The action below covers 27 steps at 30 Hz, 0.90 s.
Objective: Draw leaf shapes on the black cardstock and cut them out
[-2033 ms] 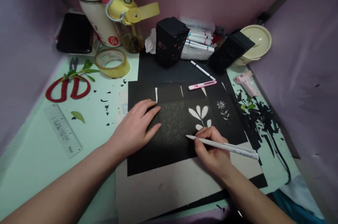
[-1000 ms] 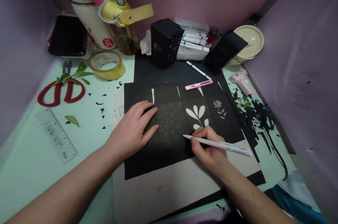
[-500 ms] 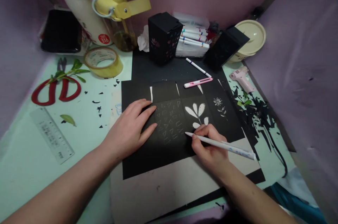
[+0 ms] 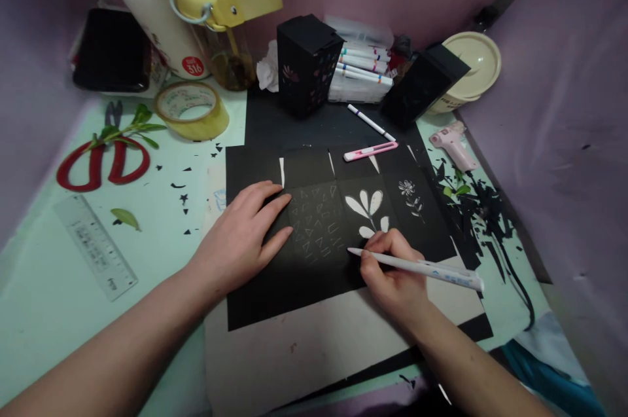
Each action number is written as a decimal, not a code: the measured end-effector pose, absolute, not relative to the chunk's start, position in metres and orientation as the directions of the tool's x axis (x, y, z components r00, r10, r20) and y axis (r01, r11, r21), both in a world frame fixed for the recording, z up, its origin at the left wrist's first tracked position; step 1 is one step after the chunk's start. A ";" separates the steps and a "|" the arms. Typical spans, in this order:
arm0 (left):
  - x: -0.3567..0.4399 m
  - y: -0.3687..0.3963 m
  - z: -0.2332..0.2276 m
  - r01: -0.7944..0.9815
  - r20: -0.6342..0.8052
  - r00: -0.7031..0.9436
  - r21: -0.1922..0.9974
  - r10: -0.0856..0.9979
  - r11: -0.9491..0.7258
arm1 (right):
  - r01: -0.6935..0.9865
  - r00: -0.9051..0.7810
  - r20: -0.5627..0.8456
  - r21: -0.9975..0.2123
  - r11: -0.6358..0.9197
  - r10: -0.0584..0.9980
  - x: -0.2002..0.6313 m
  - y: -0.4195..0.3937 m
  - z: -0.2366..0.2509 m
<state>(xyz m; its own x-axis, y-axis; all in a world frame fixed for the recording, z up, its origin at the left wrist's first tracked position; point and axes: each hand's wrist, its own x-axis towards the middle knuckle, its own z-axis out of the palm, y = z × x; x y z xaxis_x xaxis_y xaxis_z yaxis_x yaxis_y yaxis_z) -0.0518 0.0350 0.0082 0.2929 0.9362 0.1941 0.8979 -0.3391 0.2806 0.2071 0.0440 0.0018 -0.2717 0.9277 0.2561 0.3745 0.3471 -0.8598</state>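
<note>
A black paper sheet (image 4: 275,286) with creases lies on a grey board (image 4: 304,351). It bears small white triangle marks (image 4: 318,224), a white cut-out leaf shape (image 4: 366,207) and a small white flower drawing (image 4: 409,194). My left hand (image 4: 240,240) lies flat on the sheet's left part, fingers apart. My right hand (image 4: 392,276) grips a slim white pen (image 4: 432,268), its tip touching the sheet just right of the triangle marks.
Red scissors (image 4: 103,162), a tape roll (image 4: 191,109), a clear ruler (image 4: 93,247) and leaves lie at left. Two black paper boxes (image 4: 307,63), markers (image 4: 363,67), a pink cutter (image 4: 370,151), a glue gun (image 4: 451,142), bottles and a cream bowl (image 4: 473,70) crowd the back. Black scraps litter the right.
Both hands have stayed in place on the sheet. The pen tip has shifted only slightly near the triangle marks. The camera view has drifted a little.
</note>
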 end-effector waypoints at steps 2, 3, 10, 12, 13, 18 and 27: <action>-0.052 0.035 0.009 0.898 0.189 0.294 0.282 0.937 -0.338 | 0.375 -0.269 0.248 -0.863 0.338 0.931 0.208 0.043 0.001; -0.052 0.035 0.009 0.898 0.188 0.293 0.284 0.937 -0.337 | 0.370 -0.262 0.249 -0.866 0.335 0.932 0.208 0.043 0.001; -0.052 0.035 0.009 0.898 0.198 0.297 0.275 0.934 -0.344 | 0.294 -0.336 0.311 -0.862 0.413 0.889 0.208 0.041 -0.001; -0.052 0.035 0.009 0.898 0.200 0.298 0.273 0.934 -0.345 | 0.299 -0.350 0.308 -0.858 0.417 0.885 0.208 0.041 -0.002; -0.052 0.035 0.009 0.899 0.199 0.298 0.271 0.934 -0.344 | 0.302 -0.351 0.307 -0.857 0.417 0.885 0.208 0.041 -0.002; -0.053 0.034 0.007 0.902 0.203 0.294 0.266 0.934 -0.341 | 0.332 -0.355 0.300 -0.845 0.419 0.886 0.208 0.042 -0.002; -0.053 0.034 0.007 0.904 0.200 0.292 0.262 0.935 -0.338 | 0.340 -0.350 0.307 -0.839 0.425 0.885 0.208 0.040 0.000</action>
<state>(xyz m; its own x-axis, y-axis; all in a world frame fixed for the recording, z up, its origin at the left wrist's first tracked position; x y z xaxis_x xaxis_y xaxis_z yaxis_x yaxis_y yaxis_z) -0.0529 0.0341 0.0072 0.2920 0.9352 0.2001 0.9038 -0.3383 0.2621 0.2077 0.0404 0.0002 -0.3501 0.8851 0.3067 0.3404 0.4253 -0.8386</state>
